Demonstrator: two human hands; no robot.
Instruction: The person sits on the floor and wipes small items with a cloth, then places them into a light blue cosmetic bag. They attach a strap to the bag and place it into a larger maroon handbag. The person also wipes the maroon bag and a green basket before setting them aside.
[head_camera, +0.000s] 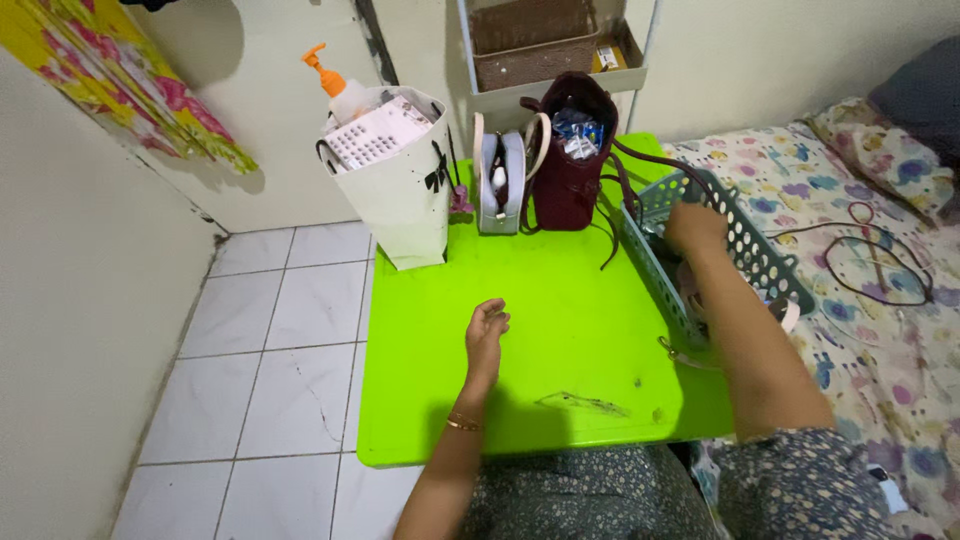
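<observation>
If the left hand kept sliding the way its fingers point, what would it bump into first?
Probably the small grey bag standing at the green table's far edge; the left hand has bare tabletop ahead, though depth is unclear.

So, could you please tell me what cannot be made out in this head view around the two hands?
- Right hand: its fingers reach into the blue-grey basket, so any hold is hidden.
- Basket contents: screened by the forearm and basket wall.
- Maroon bag: the items inside are too small to identify.
- White bag: covers the body of the orange pump bottle.
- Left hand: curled over the green table; the palm is turned away.
</observation>
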